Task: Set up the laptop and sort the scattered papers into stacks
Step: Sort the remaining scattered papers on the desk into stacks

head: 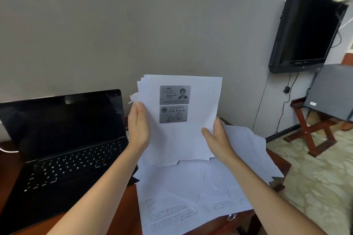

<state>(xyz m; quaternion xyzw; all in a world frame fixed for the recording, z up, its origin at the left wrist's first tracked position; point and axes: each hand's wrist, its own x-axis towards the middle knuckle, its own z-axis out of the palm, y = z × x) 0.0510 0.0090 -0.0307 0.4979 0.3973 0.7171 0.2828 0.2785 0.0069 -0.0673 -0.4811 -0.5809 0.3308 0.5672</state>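
Observation:
An upright bundle of white papers (183, 139) stands above the desk, its front sheet showing a photocopied ID card. My left hand (138, 128) grips the bundle's left edge, thumb on the front. My right hand (216, 137) grips its right edge lower down. The bundle's bottom edge touches the loose sheets (181, 187) spread flat on the desk below. More sheets (252, 150) fan out to the right. A black laptop (63, 139) stands open at the left, its screen dark and keys lit.
The brown wooden desk (122, 213) runs to its right edge near a small metal knob (231, 216). A black TV (305, 32) hangs on the wall at right, above a folding wooden stand (313, 129) carrying a dark case (332, 91). A white cable (8, 149) lies left of the laptop.

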